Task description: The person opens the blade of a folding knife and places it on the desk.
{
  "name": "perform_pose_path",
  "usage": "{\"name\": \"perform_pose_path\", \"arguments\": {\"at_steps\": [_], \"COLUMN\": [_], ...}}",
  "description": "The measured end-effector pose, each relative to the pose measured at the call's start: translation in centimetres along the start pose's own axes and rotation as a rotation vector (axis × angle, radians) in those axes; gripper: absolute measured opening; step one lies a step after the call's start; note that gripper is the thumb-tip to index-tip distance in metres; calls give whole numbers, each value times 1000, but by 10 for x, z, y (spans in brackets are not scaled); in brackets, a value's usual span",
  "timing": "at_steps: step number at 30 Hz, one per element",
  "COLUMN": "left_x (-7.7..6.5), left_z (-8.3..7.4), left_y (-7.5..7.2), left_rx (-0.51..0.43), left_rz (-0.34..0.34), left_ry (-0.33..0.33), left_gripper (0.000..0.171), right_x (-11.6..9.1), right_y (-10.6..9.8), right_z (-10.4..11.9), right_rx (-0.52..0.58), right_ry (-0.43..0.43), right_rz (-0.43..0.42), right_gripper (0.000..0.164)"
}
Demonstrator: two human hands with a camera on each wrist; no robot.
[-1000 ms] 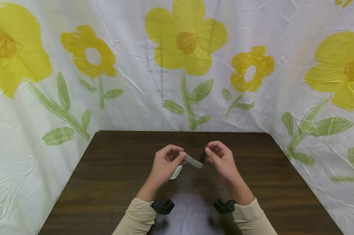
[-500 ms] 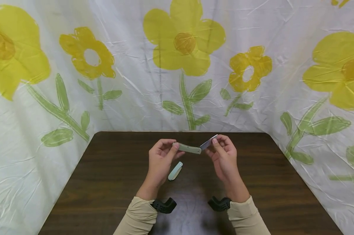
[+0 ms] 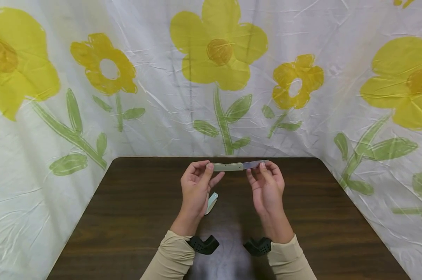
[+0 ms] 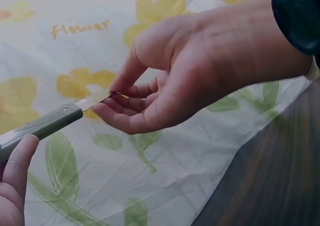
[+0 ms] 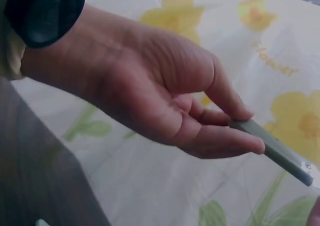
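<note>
A folding knife with a sage-green handle (image 3: 228, 167) is unfolded and stretched nearly level between both hands, above the far part of the table. My left hand (image 3: 196, 188) pinches the handle's end between thumb and fingers; the right wrist view shows that grip on the handle (image 5: 285, 158). With thumb and fingertips, my right hand (image 3: 269, 190) pinches the metal blade (image 3: 254, 164) near its tip. Seen from the left wrist, the blade (image 4: 94, 104) comes straight out of the handle (image 4: 45, 126). On the table lies a mint-green folded knife (image 3: 212, 203), partly hidden behind the left hand.
The dark wood table (image 3: 126, 217) ends in a rounded far edge just beyond the hands. A white cloth (image 3: 154, 128) with yellow flowers hangs around its back and sides. Black wrist cameras (image 3: 203, 245) sit on both wrists.
The blade has swung outward from folded-back to in line with the handle. Both hands have risen and moved toward the table's far edge, bringing the knife level.
</note>
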State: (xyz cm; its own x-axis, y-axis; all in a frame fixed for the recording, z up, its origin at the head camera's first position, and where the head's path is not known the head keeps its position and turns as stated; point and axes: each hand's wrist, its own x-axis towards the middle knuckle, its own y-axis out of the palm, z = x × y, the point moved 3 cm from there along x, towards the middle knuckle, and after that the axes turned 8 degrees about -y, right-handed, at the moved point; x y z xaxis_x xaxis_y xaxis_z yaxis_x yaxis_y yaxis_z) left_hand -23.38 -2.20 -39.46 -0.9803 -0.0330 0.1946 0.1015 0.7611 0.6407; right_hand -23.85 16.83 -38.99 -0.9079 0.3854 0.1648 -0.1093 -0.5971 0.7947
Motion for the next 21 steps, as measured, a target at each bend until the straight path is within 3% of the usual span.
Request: {"name": "perform_pose_path", "arguments": {"at_steps": [6,12,15,21], "left_x": [1,2,3,5], "left_z": [3,5,5,4], "left_y": [0,-6,-12,-28], "left_rx": [-29,14,114,499], "left_rz": [-30,-9,-14,-79], "left_ry": [-7,-14,0,32], "left_gripper": [10,14,12,14], "right_x": [-4,-4,-1,9], "right_y": [3,-6,-16,-35], "right_z": [-3,-6,-4,7], "right_rx": [11,-59,-144,-465], "right_ry": [-7,-6,-33,-92], "right_rz": [-69,-63,-37,105], "right_gripper": [8,10,10,11]}}
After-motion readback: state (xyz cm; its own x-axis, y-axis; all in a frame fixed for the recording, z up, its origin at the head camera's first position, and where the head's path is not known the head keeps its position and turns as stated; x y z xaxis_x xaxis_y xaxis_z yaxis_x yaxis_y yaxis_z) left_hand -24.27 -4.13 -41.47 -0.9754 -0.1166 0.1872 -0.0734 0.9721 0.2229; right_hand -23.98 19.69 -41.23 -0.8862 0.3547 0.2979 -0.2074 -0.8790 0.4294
